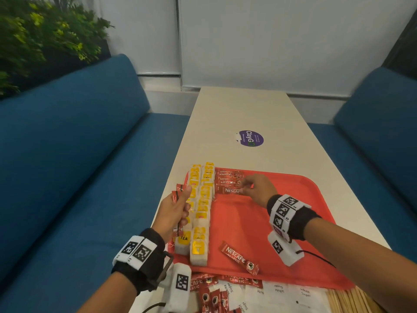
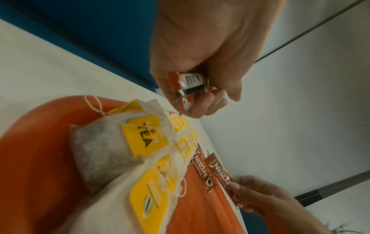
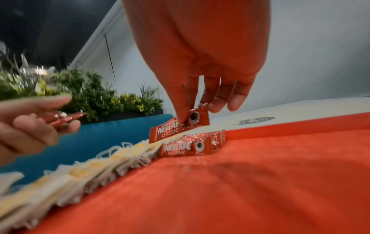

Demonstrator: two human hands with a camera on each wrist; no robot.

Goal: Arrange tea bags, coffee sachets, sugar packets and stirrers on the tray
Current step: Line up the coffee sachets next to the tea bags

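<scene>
A red tray (image 1: pixel 270 222) lies on the table. Two rows of yellow-tagged tea bags (image 1: pixel 202 211) run along its left side. Red coffee sachets (image 1: pixel 228 178) are lined up at its far left corner. My right hand (image 1: pixel 252 188) pinches one coffee sachet (image 3: pixel 176 129) by its end, just above that row. My left hand (image 1: pixel 173 211) hovers over the tray's left edge and grips a bundle of coffee sachets (image 2: pixel 188 85). One loose sachet (image 1: pixel 240 258) lies near the tray's front edge.
In front of the tray lie more coffee sachets (image 1: pixel 209 294), white sugar packets (image 1: pixel 279 292) and wooden stirrers (image 1: pixel 347 301). A purple sticker (image 1: pixel 250 138) marks the white table beyond. Blue benches (image 1: pixel 67 154) flank both sides; plants (image 1: pixel 40 37) stand at the far left.
</scene>
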